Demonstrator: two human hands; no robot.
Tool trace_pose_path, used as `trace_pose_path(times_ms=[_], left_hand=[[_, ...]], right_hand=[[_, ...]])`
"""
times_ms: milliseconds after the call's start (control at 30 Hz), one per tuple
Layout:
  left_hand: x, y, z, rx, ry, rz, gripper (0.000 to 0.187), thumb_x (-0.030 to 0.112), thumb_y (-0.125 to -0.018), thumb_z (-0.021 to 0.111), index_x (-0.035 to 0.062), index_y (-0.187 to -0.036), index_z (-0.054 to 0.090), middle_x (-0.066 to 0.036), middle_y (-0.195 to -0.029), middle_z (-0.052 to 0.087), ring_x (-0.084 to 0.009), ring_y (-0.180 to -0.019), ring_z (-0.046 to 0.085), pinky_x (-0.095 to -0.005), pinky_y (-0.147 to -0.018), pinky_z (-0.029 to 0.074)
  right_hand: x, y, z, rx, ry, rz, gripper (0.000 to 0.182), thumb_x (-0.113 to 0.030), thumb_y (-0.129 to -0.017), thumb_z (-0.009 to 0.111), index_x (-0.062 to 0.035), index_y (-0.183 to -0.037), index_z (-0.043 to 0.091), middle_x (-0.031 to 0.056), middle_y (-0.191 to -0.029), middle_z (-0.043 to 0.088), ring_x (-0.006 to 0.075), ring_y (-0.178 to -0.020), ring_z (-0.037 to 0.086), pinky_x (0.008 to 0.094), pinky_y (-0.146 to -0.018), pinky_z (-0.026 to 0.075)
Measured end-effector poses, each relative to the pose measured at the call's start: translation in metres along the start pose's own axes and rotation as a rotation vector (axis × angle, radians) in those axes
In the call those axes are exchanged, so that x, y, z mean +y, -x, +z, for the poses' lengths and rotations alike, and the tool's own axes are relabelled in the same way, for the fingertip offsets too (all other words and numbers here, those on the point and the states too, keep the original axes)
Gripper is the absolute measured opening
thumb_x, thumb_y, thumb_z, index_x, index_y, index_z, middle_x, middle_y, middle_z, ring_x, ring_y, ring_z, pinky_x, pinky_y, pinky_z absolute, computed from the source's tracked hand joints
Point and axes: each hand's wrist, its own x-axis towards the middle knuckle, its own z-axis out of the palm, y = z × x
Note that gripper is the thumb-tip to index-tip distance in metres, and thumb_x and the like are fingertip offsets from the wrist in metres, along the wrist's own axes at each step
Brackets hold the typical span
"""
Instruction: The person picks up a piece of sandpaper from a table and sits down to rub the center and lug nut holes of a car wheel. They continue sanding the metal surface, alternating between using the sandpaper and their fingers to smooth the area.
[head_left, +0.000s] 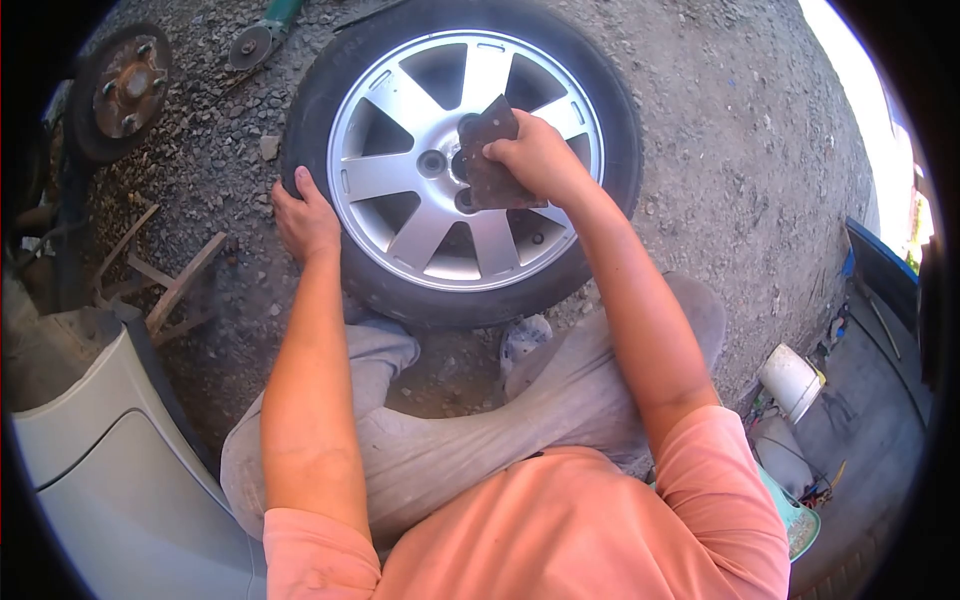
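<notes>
A car wheel [412, 178] with a silver spoked alloy rim and a black tire [608, 100] lies face up on the ground before my knees. Closed around a worn, dark brown sandpaper-like sheet [490, 165], my right hand [540, 158] is over the hub and its bolt holes. The sheet covers part of the hub, and its underside is hidden. At the tire's left edge rests my left hand [307, 218], with thumb and fingers apart and nothing held in them.
A green angle grinder [262, 38] lies beyond the wheel. To the left are a rusty brake disc [132, 85], a rusty metal stand [175, 280] and a pale car panel [130, 480]. A white bucket [790, 382] lies tipped over at right. Gravel [740, 150] surrounds the wheel.
</notes>
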Motion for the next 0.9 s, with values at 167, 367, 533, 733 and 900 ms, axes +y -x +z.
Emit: trace_pose_path(times_ms=[167,367,533,733,900], left_hand=[[-0.004,-0.003,0.002,0.014,-0.003,0.027,0.075,0.062,-0.105,0.042,-0.0019,-0.144,0.052,-0.026,-0.142,0.060,-0.0443,-0.130,0.058,-0.0531,-0.105,0.048],[0.003,0.000,-0.003,-0.006,-0.019,-0.006,0.074,0.061,-0.105,0.043,-0.0021,-0.143,0.052,-0.026,-0.141,0.061,-0.0444,-0.129,0.059,-0.0522,-0.105,0.048],[0.001,-0.001,-0.002,-0.002,-0.017,0.008,0.074,0.061,-0.105,0.043,-0.0021,-0.143,0.053,-0.026,-0.142,0.060,-0.0441,-0.129,0.058,-0.0522,-0.106,0.048],[0.001,-0.001,-0.002,-0.011,-0.021,-0.007,0.074,0.061,-0.105,0.043,-0.0021,-0.142,0.053,-0.026,-0.141,0.061,-0.0436,-0.129,0.058,-0.0521,-0.106,0.048],[-0.001,-0.003,0.001,0.002,-0.021,0.003,0.074,0.061,-0.105,0.044,-0.0019,-0.142,0.053,-0.026,-0.140,0.061,-0.0436,-0.129,0.059,-0.0522,-0.105,0.048]], right_hand=[[0.000,-0.003,-0.013,-0.062,-0.301,0.077,0.039,-0.017,-0.088,0.070,0.0002,-0.123,0.068,0.0188,-0.109,0.076,0.0318,-0.097,0.075,0.0432,-0.081,0.059],[0.004,-0.007,-0.013,-0.037,-0.257,0.008,0.035,-0.012,-0.089,0.069,0.0000,-0.122,0.068,0.0165,-0.109,0.076,0.0275,-0.090,0.075,0.0406,-0.074,0.061],[0.006,-0.005,0.012,-0.052,-0.074,-0.049,0.036,-0.014,-0.088,0.070,0.0006,-0.121,0.068,0.0160,-0.110,0.076,0.0294,-0.093,0.075,0.0418,-0.082,0.059],[0.004,-0.011,-0.011,-0.107,-0.204,0.030,0.040,-0.015,-0.089,0.070,-0.0007,-0.127,0.066,0.0180,-0.111,0.075,0.0297,-0.100,0.074,0.0411,-0.082,0.059],[0.007,-0.013,0.004,-0.083,-0.076,-0.028,0.038,-0.016,-0.089,0.070,-0.0004,-0.124,0.067,0.0183,-0.111,0.076,0.0299,-0.096,0.075,0.0395,-0.082,0.059]])
